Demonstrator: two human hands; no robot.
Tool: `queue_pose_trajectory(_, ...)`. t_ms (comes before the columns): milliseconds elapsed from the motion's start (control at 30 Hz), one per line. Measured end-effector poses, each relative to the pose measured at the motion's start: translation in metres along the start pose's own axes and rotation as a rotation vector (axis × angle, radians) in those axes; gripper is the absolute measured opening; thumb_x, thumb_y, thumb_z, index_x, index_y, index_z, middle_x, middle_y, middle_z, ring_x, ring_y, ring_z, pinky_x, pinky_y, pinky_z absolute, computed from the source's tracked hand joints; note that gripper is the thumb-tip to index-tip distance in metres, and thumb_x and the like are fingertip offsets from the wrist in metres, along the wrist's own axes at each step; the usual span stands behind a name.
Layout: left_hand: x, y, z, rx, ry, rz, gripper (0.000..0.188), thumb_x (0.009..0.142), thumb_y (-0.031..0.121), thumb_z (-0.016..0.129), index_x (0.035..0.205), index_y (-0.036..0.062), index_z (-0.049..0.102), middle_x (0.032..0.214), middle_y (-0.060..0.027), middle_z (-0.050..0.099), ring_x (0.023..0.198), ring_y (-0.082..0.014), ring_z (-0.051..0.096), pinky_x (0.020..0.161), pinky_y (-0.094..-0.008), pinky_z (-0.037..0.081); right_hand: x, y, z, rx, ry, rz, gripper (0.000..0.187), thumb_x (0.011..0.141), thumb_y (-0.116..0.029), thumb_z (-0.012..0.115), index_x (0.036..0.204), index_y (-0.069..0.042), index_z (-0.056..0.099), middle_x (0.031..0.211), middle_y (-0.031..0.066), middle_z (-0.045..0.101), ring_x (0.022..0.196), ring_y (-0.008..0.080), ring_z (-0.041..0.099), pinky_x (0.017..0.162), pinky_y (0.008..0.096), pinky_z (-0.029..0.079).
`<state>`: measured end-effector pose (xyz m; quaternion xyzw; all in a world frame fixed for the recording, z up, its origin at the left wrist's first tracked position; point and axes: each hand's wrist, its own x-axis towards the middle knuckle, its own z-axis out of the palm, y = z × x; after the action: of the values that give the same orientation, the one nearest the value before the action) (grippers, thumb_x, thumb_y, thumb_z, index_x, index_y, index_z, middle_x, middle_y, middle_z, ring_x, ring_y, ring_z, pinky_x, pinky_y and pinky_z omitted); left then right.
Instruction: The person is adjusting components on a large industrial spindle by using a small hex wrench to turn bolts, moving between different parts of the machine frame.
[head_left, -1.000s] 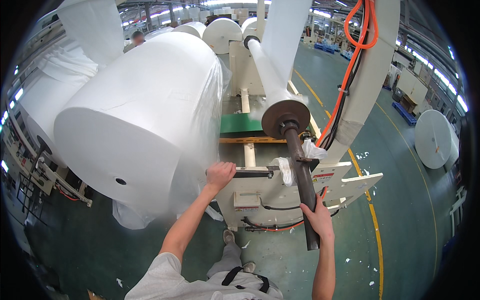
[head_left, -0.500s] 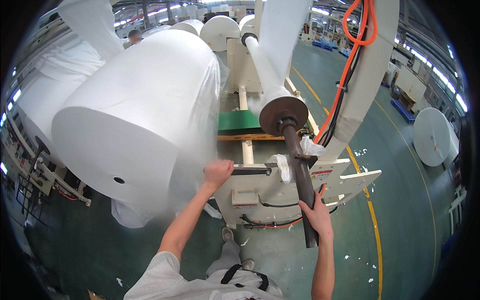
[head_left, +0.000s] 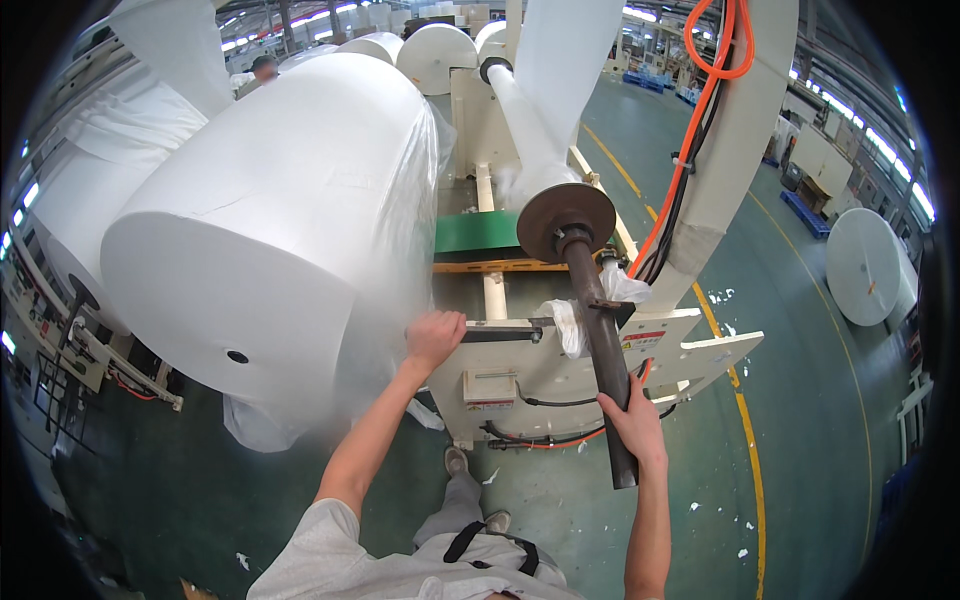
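My left hand [head_left: 436, 338] is closed around the left end of a dark lever [head_left: 500, 335] on top of the cream machine frame [head_left: 590, 380], beside the big white paper roll [head_left: 270, 190]. My right hand [head_left: 635, 425] wraps the lower part of a dark metal shaft [head_left: 598, 340], fingers partly hidden behind it. The shaft slants across the frame, with its free end toward me. Farther up it carries a round brown flange [head_left: 566, 222], and beyond that a nearly bare core [head_left: 525, 130] with white web rising from it.
White plastic wrap [head_left: 565, 325] bunches beside the shaft. Orange and black cables [head_left: 680, 170] run down a cream post at the right. A green panel [head_left: 478, 232] lies inside the frame. Another roll [head_left: 865, 268] stands on the right floor. A person [head_left: 262, 70] is behind the big roll.
The view has shifted slightly. Both hands keep their places on the lever and the shaft, and the person behind the roll shows a little more.
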<state>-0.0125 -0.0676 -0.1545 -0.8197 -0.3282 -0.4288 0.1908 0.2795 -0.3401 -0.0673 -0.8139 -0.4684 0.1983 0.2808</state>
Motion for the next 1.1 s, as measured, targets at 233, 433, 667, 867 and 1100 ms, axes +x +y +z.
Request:
queue_pose_trajectory(233,-0.0007,0.0002,-0.0002,-0.004,-0.04,-0.018,0.026,0.091,0.018,0.066,0.067,0.0119,0.058,0.062,-0.0029,0.059,0.058,-0.0212,0.059,0.056,-0.0366,0.045,0.0001,0.0026,0.0011,-0.014,0.02,-0.02,0.087,0.089,-0.05,0.07,0.149,0.005,0.039,0.116,0.0317,0.068,0.109,0.0463,0.066,0.095,0.0481,0.052)
queue_pose_trajectory(433,-0.0009,-0.001,0.0006,-0.003,-0.045,-0.02,0.027,0.092,0.019,0.065,0.067,0.0119,0.057,0.062,-0.0026,0.059,0.058,-0.0211,0.059,0.057,-0.0369,0.045,-0.0011,-0.0014,-0.0013,-0.006,0.001,0.001,0.087,0.089,-0.05,0.07,0.149,0.005,0.039,0.116,0.0315,0.068,0.109,0.0457,0.066,0.094,0.0474,0.052)
queue_pose_trajectory(667,-0.0002,-0.0005,0.0,-0.008,-0.032,-0.016,0.027,0.092,0.019,0.065,0.067,0.0123,0.058,0.062,-0.0022,0.059,0.058,-0.0209,0.059,0.057,-0.0367,0.045,-0.0021,-0.0033,-0.002,0.014,0.005,0.006,0.087,0.089,-0.049,0.069,0.149,0.006,0.039,0.117,0.0306,0.068,0.11,0.0448,0.066,0.095,0.0465,0.052)
queue_pose_trajectory(867,0.0003,-0.0007,0.0002,-0.02,-0.01,-0.016,0.027,0.09,0.02,0.067,0.065,0.014,0.056,0.061,-0.0038,0.055,0.057,-0.0236,0.057,0.054,-0.0385,0.047,-0.0012,-0.002,-0.0013,0.019,-0.001,-0.002,0.086,0.089,-0.05,0.069,0.148,0.005,0.04,0.116,0.0306,0.068,0.109,0.0451,0.066,0.094,0.0468,0.052)
queue_pose_trajectory(1100,-0.0006,-0.0011,0.002,-0.017,-0.007,-0.017,0.027,0.089,0.019,0.067,0.065,0.0141,0.055,0.061,-0.0037,0.055,0.057,-0.0232,0.057,0.054,-0.0384,0.046,0.0009,0.0016,0.0003,0.002,0.002,-0.004,0.086,0.089,-0.052,0.068,0.148,0.005,0.04,0.114,0.0306,0.069,0.107,0.0459,0.067,0.093,0.0477,0.052)
